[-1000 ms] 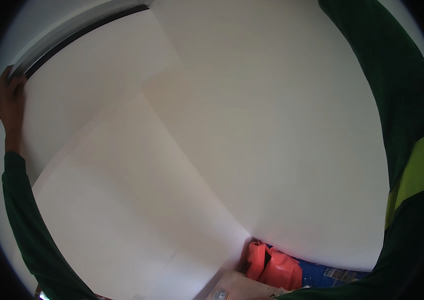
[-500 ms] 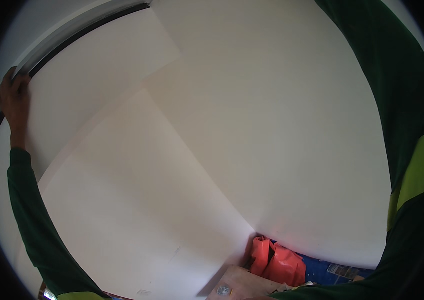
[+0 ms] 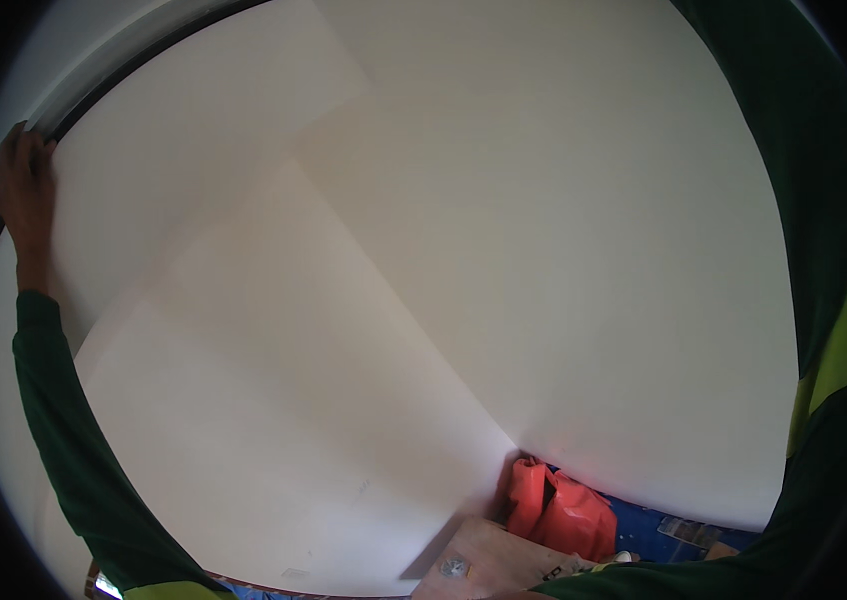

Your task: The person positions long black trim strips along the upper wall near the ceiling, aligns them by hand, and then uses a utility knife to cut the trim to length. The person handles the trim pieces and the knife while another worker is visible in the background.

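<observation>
Touching trim (image 3: 94, 78) at far left with bent left hand (image 3: 26, 187); cannot tell whether closed on it, nor see right hand. Likely steadying; for any shift, needs secure contact.

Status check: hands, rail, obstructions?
Left hand at dark-edged grey rail, grip unclear; right hand out of frame. Rail runs along upper left of view. Red bag low in corner, clear of left hand.

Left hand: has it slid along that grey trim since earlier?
No, neither way that I can see: the left hand stays at the same spot on the grey trim.
</observation>
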